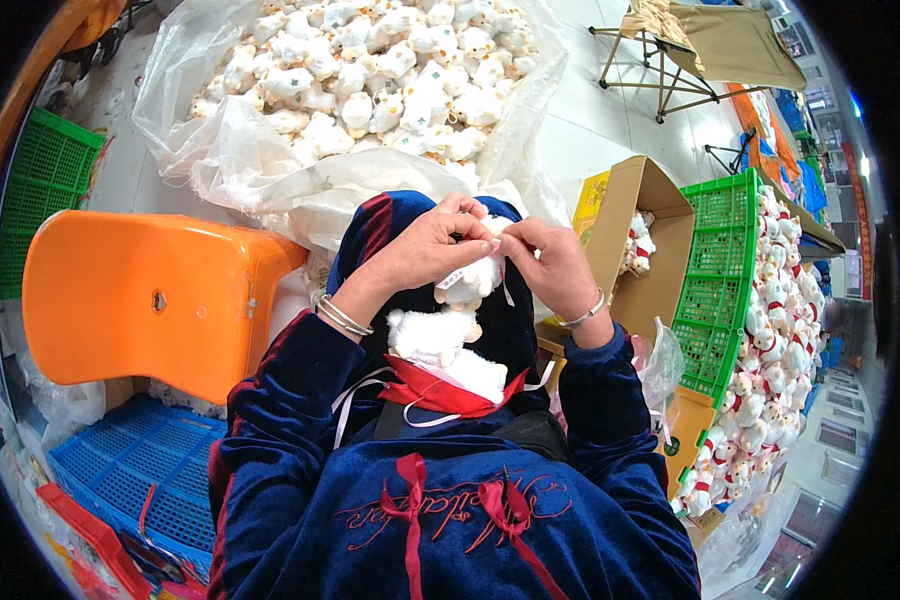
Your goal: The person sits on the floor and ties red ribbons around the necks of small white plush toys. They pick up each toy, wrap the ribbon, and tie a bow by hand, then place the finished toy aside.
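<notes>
A small white plush toy (467,285) with a printed white tag is up between my knees. My left hand (425,245) is closed at its top, with thumb and fingers pinched together. Meeting it there, my right hand (553,268) also pinches at the top of the toy; anything finer between the fingertips is too small to make out. Below, on my lap, lie more white plush (430,337) and a red cloth piece (425,390) with thin white ribbons trailing at its sides. Blue velvet sleeves cover both forearms.
Ahead, a large clear plastic bag (225,150) lies open, full of white plush toys. An orange stool (140,290) and blue crate (140,460) stand left. On the right are a cardboard box (660,190), green crate (715,280), heaped red-scarfed toys (770,350) and folding chair (740,45).
</notes>
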A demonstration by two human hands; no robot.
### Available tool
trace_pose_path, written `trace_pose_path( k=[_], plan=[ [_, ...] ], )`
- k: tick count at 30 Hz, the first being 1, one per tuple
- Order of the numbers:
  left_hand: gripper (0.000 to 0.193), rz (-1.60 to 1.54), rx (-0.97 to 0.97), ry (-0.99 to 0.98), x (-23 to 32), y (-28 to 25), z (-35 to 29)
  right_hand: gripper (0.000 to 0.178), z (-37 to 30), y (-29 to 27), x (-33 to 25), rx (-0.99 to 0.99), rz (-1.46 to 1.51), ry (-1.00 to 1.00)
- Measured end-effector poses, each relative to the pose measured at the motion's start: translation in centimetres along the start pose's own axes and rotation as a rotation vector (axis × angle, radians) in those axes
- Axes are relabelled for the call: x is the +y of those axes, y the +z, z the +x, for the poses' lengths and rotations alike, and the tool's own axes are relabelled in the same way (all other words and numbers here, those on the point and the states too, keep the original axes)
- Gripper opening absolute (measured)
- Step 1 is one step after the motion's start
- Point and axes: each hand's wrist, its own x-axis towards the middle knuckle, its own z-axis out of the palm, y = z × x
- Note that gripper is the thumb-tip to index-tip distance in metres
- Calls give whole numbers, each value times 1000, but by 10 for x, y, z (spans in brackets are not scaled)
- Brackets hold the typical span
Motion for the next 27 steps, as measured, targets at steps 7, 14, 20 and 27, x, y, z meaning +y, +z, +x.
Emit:
trace_pose_path(
  k=[7, 14, 20, 27],
  plan=[
    [17, -36, -20, -21, 2, -1, -1, 12, -1, 2, -8, 71, 129, 108],
    [12, 353, 55, 199, 13, 7, 1, 14, 7, 2, -24, -34, -69, 207],
    [16, 545, 158, 149, 14, 19, 3, 13, 6, 5, -34, -55, -242, 140],
    [20, 187, 107, 85, 1, 7, 4, 8, 0, 5, -2, -46, 167, 58]
  ],
)
